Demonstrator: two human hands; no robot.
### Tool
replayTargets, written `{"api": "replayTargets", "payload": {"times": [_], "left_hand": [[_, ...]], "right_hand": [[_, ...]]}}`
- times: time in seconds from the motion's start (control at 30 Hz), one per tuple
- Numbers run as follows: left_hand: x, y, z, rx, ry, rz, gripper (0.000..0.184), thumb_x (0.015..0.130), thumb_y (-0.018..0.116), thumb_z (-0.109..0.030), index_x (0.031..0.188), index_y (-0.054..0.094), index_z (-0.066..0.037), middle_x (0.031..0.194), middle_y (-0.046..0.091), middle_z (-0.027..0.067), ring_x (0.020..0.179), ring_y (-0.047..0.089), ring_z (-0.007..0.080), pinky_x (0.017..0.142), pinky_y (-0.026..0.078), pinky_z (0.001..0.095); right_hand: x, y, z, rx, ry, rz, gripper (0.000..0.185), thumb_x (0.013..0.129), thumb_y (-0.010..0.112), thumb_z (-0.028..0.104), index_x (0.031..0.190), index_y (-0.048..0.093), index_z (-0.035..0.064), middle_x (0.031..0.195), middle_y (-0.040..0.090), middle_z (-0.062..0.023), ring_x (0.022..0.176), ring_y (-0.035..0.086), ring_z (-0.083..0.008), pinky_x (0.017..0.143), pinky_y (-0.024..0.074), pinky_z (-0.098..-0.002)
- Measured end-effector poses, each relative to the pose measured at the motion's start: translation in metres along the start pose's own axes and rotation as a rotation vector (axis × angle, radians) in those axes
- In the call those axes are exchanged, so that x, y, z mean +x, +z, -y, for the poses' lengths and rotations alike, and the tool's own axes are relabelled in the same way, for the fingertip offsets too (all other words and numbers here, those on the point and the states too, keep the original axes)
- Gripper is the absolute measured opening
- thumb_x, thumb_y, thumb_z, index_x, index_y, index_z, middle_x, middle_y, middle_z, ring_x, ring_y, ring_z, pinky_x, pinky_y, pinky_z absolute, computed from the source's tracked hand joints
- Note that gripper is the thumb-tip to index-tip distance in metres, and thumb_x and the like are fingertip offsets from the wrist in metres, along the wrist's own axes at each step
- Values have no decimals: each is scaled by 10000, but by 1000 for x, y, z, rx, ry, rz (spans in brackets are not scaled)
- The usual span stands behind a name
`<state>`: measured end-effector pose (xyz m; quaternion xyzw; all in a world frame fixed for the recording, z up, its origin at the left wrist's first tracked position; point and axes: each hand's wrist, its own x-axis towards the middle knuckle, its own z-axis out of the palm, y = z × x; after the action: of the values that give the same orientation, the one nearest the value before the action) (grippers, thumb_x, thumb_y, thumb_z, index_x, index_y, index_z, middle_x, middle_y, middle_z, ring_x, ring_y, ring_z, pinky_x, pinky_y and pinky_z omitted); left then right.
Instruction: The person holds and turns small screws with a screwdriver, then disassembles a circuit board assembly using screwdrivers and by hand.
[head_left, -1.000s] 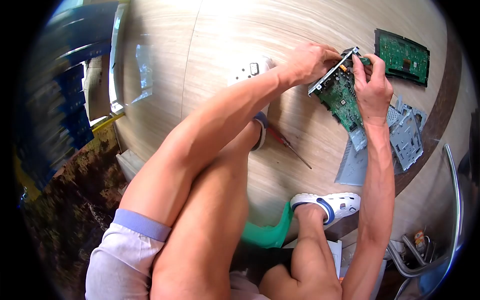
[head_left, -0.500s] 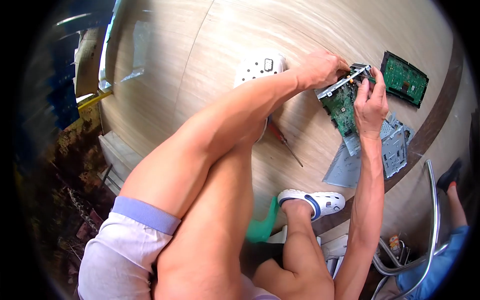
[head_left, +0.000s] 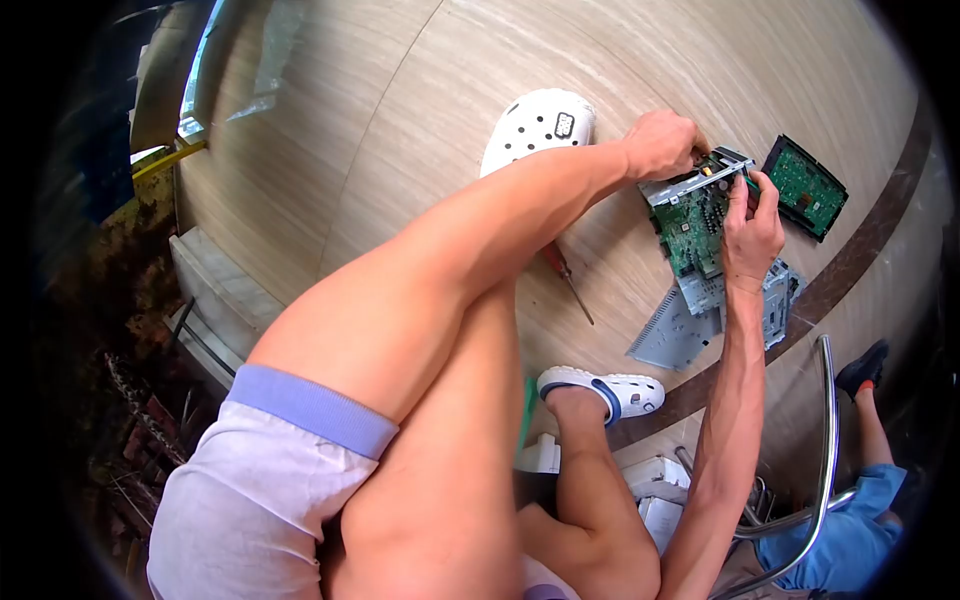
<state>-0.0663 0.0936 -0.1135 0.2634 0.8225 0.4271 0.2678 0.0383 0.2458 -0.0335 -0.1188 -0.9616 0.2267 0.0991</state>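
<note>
A green circuit board (head_left: 685,232) stands tilted above the floor, with a silver metal bracket (head_left: 690,187) along its upper end. My left hand (head_left: 662,146) is closed at the far side of the bracket, its fingertips partly hidden behind the board's upper end. My right hand (head_left: 752,235) pinches the right end of the same assembly between thumb and fingers. What small part lies between those fingertips is hard to make out. Below the board lie grey perforated metal plates (head_left: 672,328), partly behind my right forearm.
A second green board in a black frame (head_left: 806,188) lies to the right. A red-handled screwdriver (head_left: 566,275) rests on the floor near my white clog (head_left: 538,122). Chair tubing (head_left: 826,430) and another person's leg (head_left: 874,425) are at the lower right.
The whole view has shifted a little. Both hands stay at the circuit board and bracket, with my right fingers slightly repositioned at its right end.
</note>
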Motion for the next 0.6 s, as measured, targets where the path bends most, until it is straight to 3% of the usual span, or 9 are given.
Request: {"api": "replayTargets", "payload": {"times": [0.13, 0.23, 0.6], "left_hand": [[1, -2, -2, -11, -24, 4, 285, 846, 683, -149, 1107, 798, -142, 977, 766, 158, 913, 735, 356, 858, 576, 433], [-1, -2, -1, -14, -13, 9, 289, 842, 681, -148, 1106, 799, -144, 993, 768, 147, 925, 735, 347, 859, 575, 428], [-3, 4, 6, -18, 2, -11, 295, 842, 686, -148, 1118, 792, -145, 1025, 769, 127, 959, 732, 325, 874, 572, 411]], "right_hand": [[0, -3, 1, -31, -60, 10, 227, 988, 691, 187, 1174, 652, 62, 1012, 743, -180, 868, 740, -359, 719, 580, -414], [0, -7, 3, -42, 40, 72, 231, 991, 686, 193, 1181, 653, 65, 1024, 743, -186, 883, 737, -366, 726, 577, -425], [0, -9, 2, -39, 52, 55, 207, 994, 680, 193, 1161, 668, 71, 960, 747, -181, 814, 740, -341, 686, 567, -418]]}}
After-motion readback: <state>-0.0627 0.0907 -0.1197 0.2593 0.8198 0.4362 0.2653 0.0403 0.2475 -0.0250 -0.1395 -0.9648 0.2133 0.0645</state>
